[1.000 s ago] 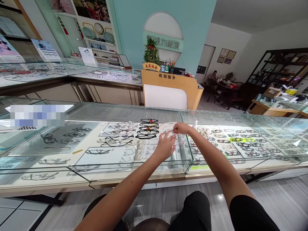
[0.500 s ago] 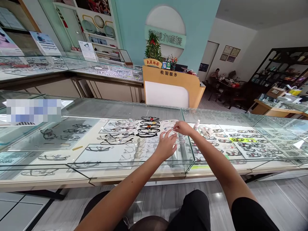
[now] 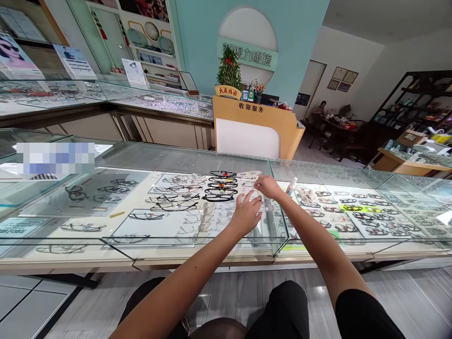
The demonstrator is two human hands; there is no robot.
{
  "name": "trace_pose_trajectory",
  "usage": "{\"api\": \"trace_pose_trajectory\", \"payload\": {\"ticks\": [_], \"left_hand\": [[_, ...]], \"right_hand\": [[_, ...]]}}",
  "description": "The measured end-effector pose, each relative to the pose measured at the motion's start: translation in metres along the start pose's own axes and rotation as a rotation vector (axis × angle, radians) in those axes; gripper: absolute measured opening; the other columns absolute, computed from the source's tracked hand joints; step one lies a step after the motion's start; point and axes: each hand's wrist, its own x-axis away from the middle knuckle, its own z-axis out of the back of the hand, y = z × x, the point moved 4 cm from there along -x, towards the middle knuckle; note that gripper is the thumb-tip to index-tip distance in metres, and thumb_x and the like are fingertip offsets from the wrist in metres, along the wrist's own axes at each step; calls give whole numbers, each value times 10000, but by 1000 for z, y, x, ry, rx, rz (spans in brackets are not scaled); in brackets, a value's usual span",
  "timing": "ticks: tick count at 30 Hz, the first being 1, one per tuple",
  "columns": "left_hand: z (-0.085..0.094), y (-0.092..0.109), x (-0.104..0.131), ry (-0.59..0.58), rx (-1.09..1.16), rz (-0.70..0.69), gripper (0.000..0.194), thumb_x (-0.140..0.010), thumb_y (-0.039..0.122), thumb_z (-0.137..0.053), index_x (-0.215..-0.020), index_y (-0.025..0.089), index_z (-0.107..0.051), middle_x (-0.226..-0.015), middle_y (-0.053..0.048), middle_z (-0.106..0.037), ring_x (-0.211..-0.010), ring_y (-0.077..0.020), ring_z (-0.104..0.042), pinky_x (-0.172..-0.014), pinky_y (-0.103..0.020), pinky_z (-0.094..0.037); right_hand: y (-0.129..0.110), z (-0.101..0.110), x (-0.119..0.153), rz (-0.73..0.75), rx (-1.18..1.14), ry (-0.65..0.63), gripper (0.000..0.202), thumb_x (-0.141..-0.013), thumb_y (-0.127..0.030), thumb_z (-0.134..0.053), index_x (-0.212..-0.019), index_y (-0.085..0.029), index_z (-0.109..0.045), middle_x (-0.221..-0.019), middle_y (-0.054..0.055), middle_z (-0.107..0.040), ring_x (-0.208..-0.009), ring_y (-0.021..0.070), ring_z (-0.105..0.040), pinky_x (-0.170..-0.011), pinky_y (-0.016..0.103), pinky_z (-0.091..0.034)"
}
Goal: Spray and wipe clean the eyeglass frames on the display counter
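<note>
Both my hands are over the glass counter, close together above clear-framed eyeglasses [image 3: 268,206]. My right hand [image 3: 267,186] is closed in a pinch at a clear frame, whose thin outline is partly hidden by the fingers. Just to its left and nearer to me, my left hand [image 3: 247,214] has its fingers bent and apart, tips at the same clear frames; whether they touch is hard to tell. Left of the hands, black-framed eyeglasses [image 3: 221,194] lie in a column. Another clear pair [image 3: 249,174] lies behind my hands.
More eyeglasses [image 3: 176,203] lie in rows to the left. Right of my hands are a small white bottle [image 3: 292,185], a crumpled beige cloth [image 3: 308,197] and several frames in the adjoining case. A wooden cashier desk [image 3: 256,113] stands beyond; a person [image 3: 319,109] sits at the back right.
The view has shifted slightly, moving the scene a little to the right. My hands keep nearly the same pose over the clear eyeglasses.
</note>
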Motion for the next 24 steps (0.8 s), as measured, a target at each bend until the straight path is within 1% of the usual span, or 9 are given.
{"api": "trace_pose_trajectory", "payload": {"ticks": [5, 8, 11, 13, 15, 17, 19, 21, 24], "left_hand": [[1, -10, -13, -23, -43, -3, 293, -996, 273, -559, -1254, 294, -695, -1443, -68, -694, -1548, -353, -414, -1230, -658, -300], [1, -16, -23, -37, -69, 1, 303, -978, 270, -585, -1258, 305, -694, -1383, -67, -726, -1513, -355, -454, -1238, -653, -292], [0, -21, -29, -47, -92, -10, 297, -969, 276, -597, -1248, 309, -694, -1358, -69, -736, -1502, -359, -464, -1238, -661, -283], [-2, -22, -32, -45, -94, -23, 285, -971, 278, -593, -1233, 306, -701, -1362, -74, -734, -1505, -365, -459, -1233, -671, -280], [-3, -24, -35, -43, -87, -24, 275, -968, 280, -597, -1218, 304, -710, -1365, -70, -735, -1504, -370, -459, -1229, -675, -280], [-2, -25, -38, -41, -84, -22, 267, -960, 281, -610, -1203, 299, -721, -1368, -63, -737, -1501, -372, -460, -1226, -670, -287], [1, -26, -40, -42, -86, -25, 251, -946, 290, -631, -1174, 284, -737, -1385, -70, -730, -1503, -376, -454, -1221, -665, -295], [5, -27, -41, -38, -84, -29, 232, -935, 331, -656, -1134, 264, -754, -1432, -87, -702, -1510, -383, -441, -1223, -663, -299], [11, -27, -40, -28, -74, -27, 226, -938, 396, -660, -1064, 244, -770, -1488, -92, -664, -1528, -390, -415, -1230, -664, -295]], "right_hand": [[1, -3, -2, -16, 21, -10, 193, -1036, -257, -629, -1044, -208, -816, -1064, 88, -775, -1084, 237, -658, -898, 314, -369], [0, 0, -2, -18, 21, -36, 177, -1009, -245, -653, -1018, -223, -828, -1054, 83, -787, -1071, 245, -666, -895, 319, -386], [2, 15, -3, -26, 8, -59, 190, -974, -185, -662, -990, -252, -839, -1058, 64, -798, -992, 227, -683, -858, 303, -409], [6, 34, 0, -35, -25, -49, 212, -974, -187, -651, -1029, -273, -837, -1060, 45, -803, -931, 208, -684, -819, 287, -422], [9, 58, 7, -37, -104, 25, 218, -991, -239, -628, -1072, -265, -829, -1025, 35, -802, -868, 194, -668, -780, 278, -428], [9, 83, 19, -38, -214, 152, 248, -1006, -321, -604, -1089, -235, -821, -975, 32, -788, -811, 183, -635, -747, 278, -432], [4, 100, 35, -48, -318, 254, 327, -1014, -417, -574, -1097, -209, -813, -934, 33, -766, -765, 176, -593, -715, 283, -436], [-4, 106, 51, -57, -404, 300, 399, -1016, -494, -549, -1101, -201, -806, -922, 34, -750, -734, 173, -557, -694, 290, -442], [-17, 100, 68, -48, -482, 327, 409, -1006, -525, -560, -1083, -208, -807, -939, 33, -743, -721, 166, -532, -691, 296, -439]]}}
